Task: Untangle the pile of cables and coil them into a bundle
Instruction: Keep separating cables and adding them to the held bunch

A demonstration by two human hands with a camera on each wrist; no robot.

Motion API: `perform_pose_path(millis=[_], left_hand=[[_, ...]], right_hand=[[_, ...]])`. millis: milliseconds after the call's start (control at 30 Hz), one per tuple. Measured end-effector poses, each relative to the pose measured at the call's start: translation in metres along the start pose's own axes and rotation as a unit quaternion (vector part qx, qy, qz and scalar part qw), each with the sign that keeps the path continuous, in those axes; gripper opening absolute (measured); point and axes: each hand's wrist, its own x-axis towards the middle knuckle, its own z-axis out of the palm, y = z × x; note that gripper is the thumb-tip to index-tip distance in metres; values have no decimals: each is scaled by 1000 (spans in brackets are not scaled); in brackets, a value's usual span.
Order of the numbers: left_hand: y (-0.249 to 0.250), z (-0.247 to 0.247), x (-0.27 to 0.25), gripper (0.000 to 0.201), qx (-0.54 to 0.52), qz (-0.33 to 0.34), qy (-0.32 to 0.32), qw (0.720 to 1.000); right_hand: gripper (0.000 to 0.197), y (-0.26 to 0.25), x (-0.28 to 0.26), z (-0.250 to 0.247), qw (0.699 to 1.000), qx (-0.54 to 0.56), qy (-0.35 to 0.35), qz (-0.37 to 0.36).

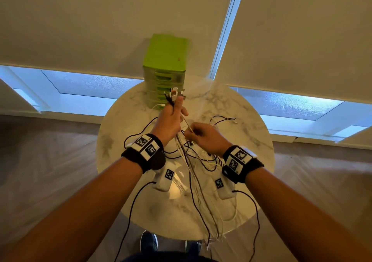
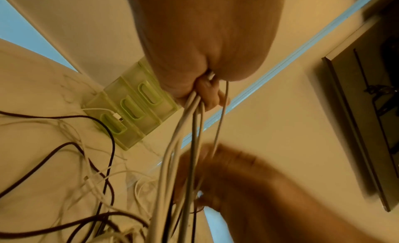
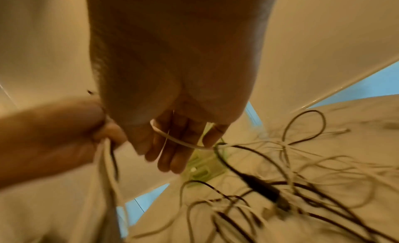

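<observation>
My left hand (image 1: 171, 119) is raised over the round marble table (image 1: 247, 125) and grips a bunch of white and black cables (image 1: 192, 173). Their plug ends (image 1: 173, 93) stick up above the fist. The strands hang down past the table's front edge. The left wrist view shows the fist (image 2: 194, 86) closed round the white strands (image 2: 187, 144). Just right of it, my right hand (image 1: 201, 136) pinches one white cable (image 3: 179, 140) that runs across its fingers (image 3: 170, 157). Loose black and white cables (image 3: 287, 161) lie tangled on the table below both hands.
A green plastic drawer unit (image 1: 164, 68) stands at the table's far edge, with a white plug (image 2: 117, 117) lying against it. A black cable loop (image 1: 223, 119) lies at the right. Window blinds hang behind. My shoes (image 1: 149, 243) show under the near edge.
</observation>
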Motion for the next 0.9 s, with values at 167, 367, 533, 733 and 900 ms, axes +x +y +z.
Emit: perform_pose_path(millis=[167, 367, 533, 733, 900], left_hand=[[19, -6, 2, 36, -47, 22, 14, 999], [33, -27, 8, 52, -120, 46, 67, 989], [39, -39, 10, 35, -123, 8, 66, 990], [21, -18, 5, 28, -11, 4, 29, 1000], [14, 1, 5, 36, 51, 4, 7, 999]], right_hand=[[10, 58, -9, 14, 990, -85, -110, 1], [37, 89, -9, -6, 955, -217, -180, 90], [39, 85, 3, -30, 948, -303, -57, 78], [35, 38, 34, -48, 978, -198, 58, -26], [38, 19, 41, -51, 983, -158, 69, -59]])
